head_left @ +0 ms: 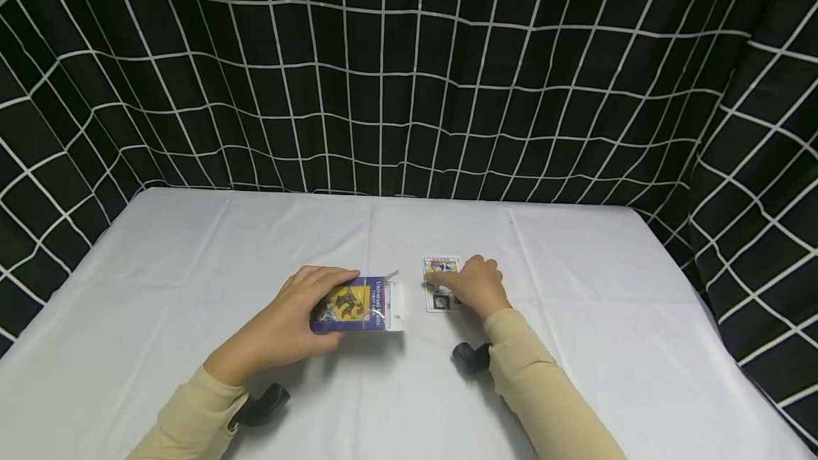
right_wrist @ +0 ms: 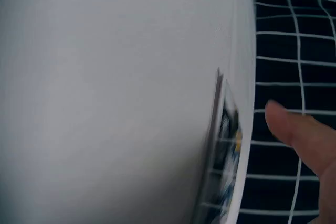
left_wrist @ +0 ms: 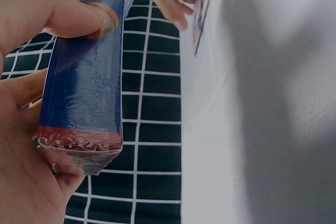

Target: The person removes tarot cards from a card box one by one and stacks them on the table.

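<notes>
My left hand (head_left: 290, 321) grips a blue tarot card box (head_left: 351, 307) from its left side, with the thumb (left_wrist: 79, 17) across the narrow side. The box has a yellow picture on its front and clear wrap at one end. Its white end flap (head_left: 397, 304) stands open toward the right. A thin stack of tarot cards (head_left: 439, 302) lies face up on the table, partly covered by my right hand (head_left: 479, 286). The fingers of that hand reach over the cards; in the right wrist view its thumb (right_wrist: 294, 129) is extended, apart from the cards (right_wrist: 226, 150).
A white cloth covers the table (head_left: 192, 254). Black curtains (head_left: 396, 91) with a white grid hang behind it and on both sides. Dark wrist devices (head_left: 471, 359) show under both sleeves.
</notes>
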`<state>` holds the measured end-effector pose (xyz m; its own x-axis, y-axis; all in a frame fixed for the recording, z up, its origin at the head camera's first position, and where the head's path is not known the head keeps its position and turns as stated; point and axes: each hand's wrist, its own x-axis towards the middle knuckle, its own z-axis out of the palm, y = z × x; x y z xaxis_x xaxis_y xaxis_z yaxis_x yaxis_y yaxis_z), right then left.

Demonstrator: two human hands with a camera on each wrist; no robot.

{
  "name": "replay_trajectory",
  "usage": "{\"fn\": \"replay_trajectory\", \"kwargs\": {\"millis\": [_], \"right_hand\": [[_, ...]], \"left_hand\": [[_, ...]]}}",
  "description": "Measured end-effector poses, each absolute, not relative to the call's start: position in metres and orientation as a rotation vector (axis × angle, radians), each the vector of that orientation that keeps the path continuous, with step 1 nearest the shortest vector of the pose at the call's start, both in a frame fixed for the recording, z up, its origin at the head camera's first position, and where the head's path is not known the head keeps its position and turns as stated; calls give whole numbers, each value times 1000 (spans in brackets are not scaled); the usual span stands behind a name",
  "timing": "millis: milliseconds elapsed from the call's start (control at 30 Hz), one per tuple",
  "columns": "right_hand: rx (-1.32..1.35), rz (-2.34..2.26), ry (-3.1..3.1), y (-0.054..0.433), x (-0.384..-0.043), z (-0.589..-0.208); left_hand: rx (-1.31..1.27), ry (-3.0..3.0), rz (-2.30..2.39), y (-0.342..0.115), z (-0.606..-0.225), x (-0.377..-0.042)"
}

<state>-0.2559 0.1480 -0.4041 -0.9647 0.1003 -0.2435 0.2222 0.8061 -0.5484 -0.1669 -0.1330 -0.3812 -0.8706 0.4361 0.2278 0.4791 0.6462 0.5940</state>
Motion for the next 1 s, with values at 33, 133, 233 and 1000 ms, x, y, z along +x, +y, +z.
{"fn": "replay_trajectory", "kwargs": {"millis": [33,133,233,1000], "right_hand": [[263,-843,2797,143,-258,-404],[297,-782,2814,132,-261,-404],[336,-759,2830,125,-261,-405],[135,-1196,2922,140,-242,-386]], "left_hand": [[-777,-2791,-1032,-133,-381,-167],[-777,-2785,-1030,-134,-382,-167],[-783,-2777,-1028,-134,-381,-167],[-784,-2757,-1057,-135,-381,-168]]}}
